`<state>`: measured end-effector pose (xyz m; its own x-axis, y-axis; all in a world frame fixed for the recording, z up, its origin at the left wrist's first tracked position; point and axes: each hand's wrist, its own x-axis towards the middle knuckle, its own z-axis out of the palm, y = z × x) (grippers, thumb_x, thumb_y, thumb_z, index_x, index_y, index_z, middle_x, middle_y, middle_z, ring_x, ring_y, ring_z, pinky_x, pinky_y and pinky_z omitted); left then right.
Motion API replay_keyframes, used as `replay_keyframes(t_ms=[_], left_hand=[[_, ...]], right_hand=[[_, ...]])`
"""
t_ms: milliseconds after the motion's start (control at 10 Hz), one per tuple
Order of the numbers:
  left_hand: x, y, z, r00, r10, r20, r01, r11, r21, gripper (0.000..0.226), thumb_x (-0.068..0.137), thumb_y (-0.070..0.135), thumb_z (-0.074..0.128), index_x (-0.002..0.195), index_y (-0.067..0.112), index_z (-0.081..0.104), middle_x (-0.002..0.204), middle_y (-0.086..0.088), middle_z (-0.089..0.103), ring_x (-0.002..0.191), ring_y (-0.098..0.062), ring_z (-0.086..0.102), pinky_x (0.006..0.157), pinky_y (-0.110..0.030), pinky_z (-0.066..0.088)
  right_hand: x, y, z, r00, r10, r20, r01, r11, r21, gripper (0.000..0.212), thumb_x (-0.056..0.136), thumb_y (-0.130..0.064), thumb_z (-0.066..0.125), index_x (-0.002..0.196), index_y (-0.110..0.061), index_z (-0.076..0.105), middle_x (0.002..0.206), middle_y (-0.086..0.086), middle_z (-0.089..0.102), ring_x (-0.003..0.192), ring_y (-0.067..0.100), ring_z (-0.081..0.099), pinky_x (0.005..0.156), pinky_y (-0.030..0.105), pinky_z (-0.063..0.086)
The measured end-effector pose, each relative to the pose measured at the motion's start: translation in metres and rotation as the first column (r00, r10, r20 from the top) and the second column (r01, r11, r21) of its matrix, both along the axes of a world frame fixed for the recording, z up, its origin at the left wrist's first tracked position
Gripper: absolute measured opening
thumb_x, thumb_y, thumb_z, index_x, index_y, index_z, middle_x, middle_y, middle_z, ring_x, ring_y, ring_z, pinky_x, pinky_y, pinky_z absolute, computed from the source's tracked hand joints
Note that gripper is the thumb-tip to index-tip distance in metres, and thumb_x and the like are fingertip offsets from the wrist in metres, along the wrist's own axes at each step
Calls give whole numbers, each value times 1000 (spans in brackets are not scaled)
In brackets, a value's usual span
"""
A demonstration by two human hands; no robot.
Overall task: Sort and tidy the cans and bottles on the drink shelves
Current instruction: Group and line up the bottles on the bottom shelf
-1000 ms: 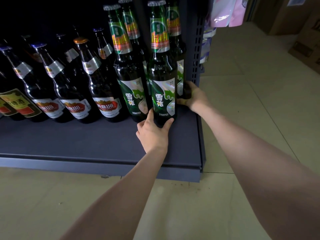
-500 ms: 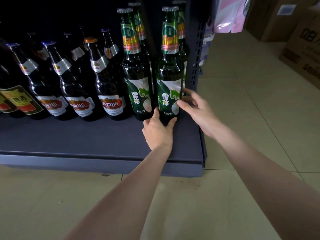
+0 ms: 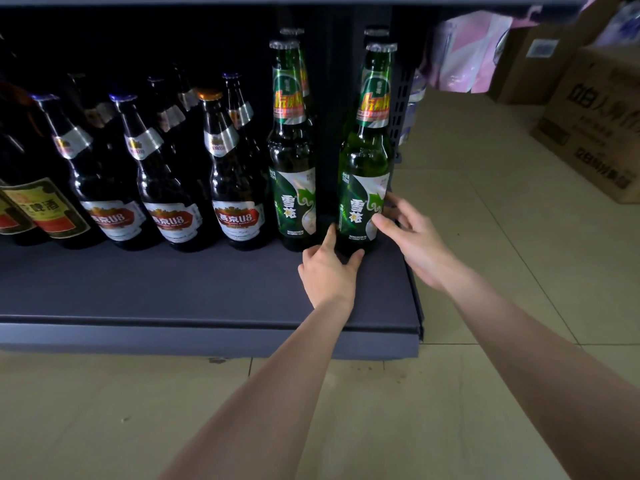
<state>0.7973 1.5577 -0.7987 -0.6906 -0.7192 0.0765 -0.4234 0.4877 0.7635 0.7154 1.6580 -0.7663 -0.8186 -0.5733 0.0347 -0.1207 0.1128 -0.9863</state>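
A green beer bottle (image 3: 365,174) with a green and white label stands upright at the right end of the dark bottom shelf (image 3: 173,285). My left hand (image 3: 327,273) grips its base, thumb on the left side and fingers on the right. My right hand (image 3: 412,237) touches the bottle's right side with spread fingers, one fingertip on the label. A second green bottle (image 3: 293,174) stands a gap to the left, and another green bottle stands behind each. Dark brown bottles (image 3: 235,188) with red and white labels fill the row further left.
The shelf's perforated side post (image 3: 400,109) rises right behind the held bottle. Cardboard boxes (image 3: 595,123) sit on the tiled floor at the far right, with pink packets (image 3: 467,50) hanging above. The front strip of the shelf is bare.
My right hand came out from behind the green bottle and now rests against its right side. The bottle has shifted right, opening a gap to its neighbour. The view moved closer.
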Motion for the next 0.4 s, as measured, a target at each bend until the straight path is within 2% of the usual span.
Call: replay_keyframes(t_ms=[100, 200, 300, 400], left_hand=[[4, -10, 4, 993, -118, -16, 119, 989, 90, 66, 88, 31, 61, 145, 24, 30, 123, -7, 58, 126, -21, 40, 104, -32, 31], [13, -29, 13, 946, -319, 53, 307, 937, 170, 71, 87, 29, 62, 147, 23, 24, 136, -10, 50, 130, -22, 40, 107, -35, 35], [29, -53, 30, 878, -443, 179, 432, 896, 99, 61, 91, 29, 57, 145, 19, 30, 136, -7, 50, 124, -21, 48, 103, -31, 40], [60, -76, 47, 879, -451, 157, 455, 891, 11, 49, 93, 24, 53, 140, 17, 38, 133, -5, 52, 120, -18, 51, 100, -30, 42]], right_hand=[[4, -2, 2, 999, -47, -7, 47, 999, 22, 33, 93, -18, 57, 111, -45, 50, 95, -30, 63, 112, -6, 46, 104, 22, 28], [18, -2, 10, 995, -101, -18, 101, 995, -5, 35, 92, -17, 58, 124, -30, 50, 104, -19, 63, 102, -8, 52, 91, 14, 35], [33, -1, 21, 985, -171, -11, 171, 985, 31, 44, 89, -21, 62, 130, -22, 48, 113, -6, 62, 93, -1, 56, 74, 11, 38], [60, 0, 32, 970, -236, -50, 239, 969, 62, 45, 86, -23, 66, 127, -20, 49, 115, -2, 61, 91, 6, 59, 72, 14, 41]])
